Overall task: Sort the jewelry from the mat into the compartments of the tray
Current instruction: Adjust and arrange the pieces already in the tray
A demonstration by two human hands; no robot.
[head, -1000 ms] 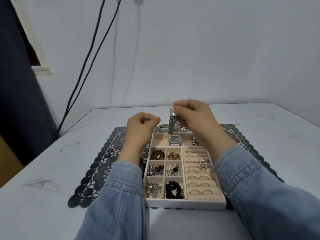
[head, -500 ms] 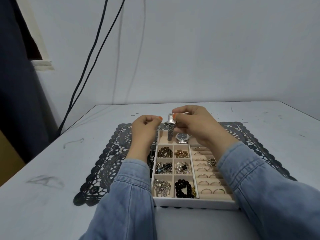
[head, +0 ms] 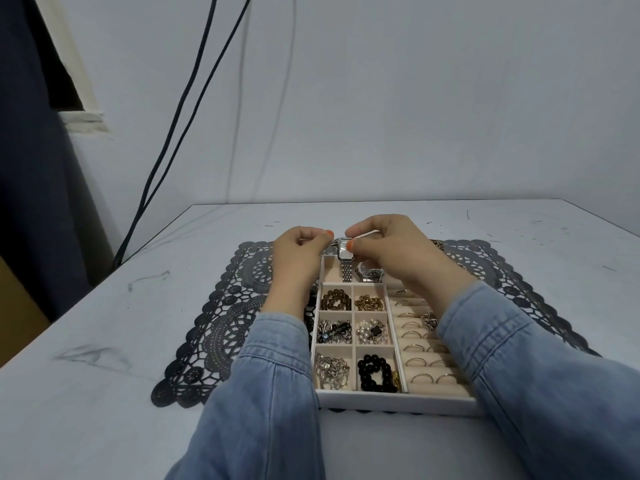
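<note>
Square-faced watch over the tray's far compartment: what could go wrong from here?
1. The right hand only pinches the square-faced watch by its case; the band hangs loose and could drop onto the round watch already lying in the far compartment of the tray, scuffing it.
2. The right sleeve crosses over the ring rows and might knock some from their slots.

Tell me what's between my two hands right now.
The head view shows a square-faced silver watch between the left hand and the right hand, which pinches it; its band hangs down into the tray, in the far compartment.
</note>
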